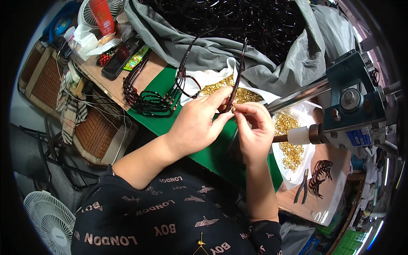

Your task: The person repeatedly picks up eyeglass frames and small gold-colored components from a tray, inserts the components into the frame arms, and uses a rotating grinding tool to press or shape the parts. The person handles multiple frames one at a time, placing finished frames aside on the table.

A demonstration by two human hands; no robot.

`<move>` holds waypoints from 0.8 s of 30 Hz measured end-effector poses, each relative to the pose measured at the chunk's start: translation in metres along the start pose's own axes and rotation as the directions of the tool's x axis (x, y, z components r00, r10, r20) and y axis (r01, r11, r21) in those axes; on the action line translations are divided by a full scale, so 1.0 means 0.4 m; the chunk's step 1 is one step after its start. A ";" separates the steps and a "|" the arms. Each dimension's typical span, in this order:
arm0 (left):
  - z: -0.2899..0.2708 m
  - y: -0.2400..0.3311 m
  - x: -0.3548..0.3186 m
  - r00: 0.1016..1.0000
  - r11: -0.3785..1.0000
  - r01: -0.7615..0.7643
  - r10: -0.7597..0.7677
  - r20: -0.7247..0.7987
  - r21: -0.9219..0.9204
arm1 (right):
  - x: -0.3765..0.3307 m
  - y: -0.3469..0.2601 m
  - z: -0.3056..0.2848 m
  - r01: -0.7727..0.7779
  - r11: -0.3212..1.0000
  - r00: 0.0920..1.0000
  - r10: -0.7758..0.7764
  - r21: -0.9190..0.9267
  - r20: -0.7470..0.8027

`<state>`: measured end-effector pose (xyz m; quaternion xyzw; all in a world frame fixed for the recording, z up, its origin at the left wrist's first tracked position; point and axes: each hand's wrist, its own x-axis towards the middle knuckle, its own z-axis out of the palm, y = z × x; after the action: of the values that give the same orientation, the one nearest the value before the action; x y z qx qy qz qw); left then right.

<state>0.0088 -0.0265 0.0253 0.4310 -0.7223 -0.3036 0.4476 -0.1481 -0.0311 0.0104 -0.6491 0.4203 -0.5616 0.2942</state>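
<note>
My left hand [197, 121] is closed round a dark brown eyeglass temple [239, 76], which points up and away from me. Thumb and fingers of my right hand [256, 131] are pinched together at the temple's near end, touching it; whatever small thing sits between them is too hidden to name. Just beyond both hands lies a heap of small gold-coloured metal parts [246, 95] on white sheeting. To the left, a row of dark eyeglass frames [155, 104] rests on the green mat [146, 121], and one frame [183, 78] stands with its temple raised.
A teal machine head [348, 104] with a metal shaft [301, 94] reaches in from the right. More gold parts [290, 144], black-handled pliers [302, 187] and a bunch of dark temples [321, 178] lie beside it. Behind, grey cloth [170, 40] surrounds a pile of dark glossy pieces [238, 21].
</note>
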 end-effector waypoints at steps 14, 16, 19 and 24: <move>0.033 -0.006 -0.011 0.993 0.961 -0.113 0.115 -0.009 -0.251 | -0.015 -0.086 -0.017 0.156 0.967 0.987 -0.161 -0.199 -0.009; 0.025 0.005 -0.016 0.990 0.911 -0.120 0.138 0.016 -0.394 | -0.023 -0.096 -0.018 0.189 0.947 0.981 -0.196 -0.260 -0.002; 0.011 0.024 -0.007 0.988 0.804 0.038 0.060 0.144 -0.593 | -0.035 -0.122 -0.023 0.205 0.932 0.978 -0.203 -0.300 0.037; 0.015 0.052 -0.005 0.966 0.631 0.228 -0.051 0.254 -0.742 | -0.055 -0.127 -0.049 0.051 0.988 0.999 -0.051 -0.145 0.008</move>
<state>-0.0036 -0.0153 0.0393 0.2218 -0.5330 -0.6575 0.4842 -0.1567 0.0143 0.0471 -0.6807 0.4427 -0.5353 0.2326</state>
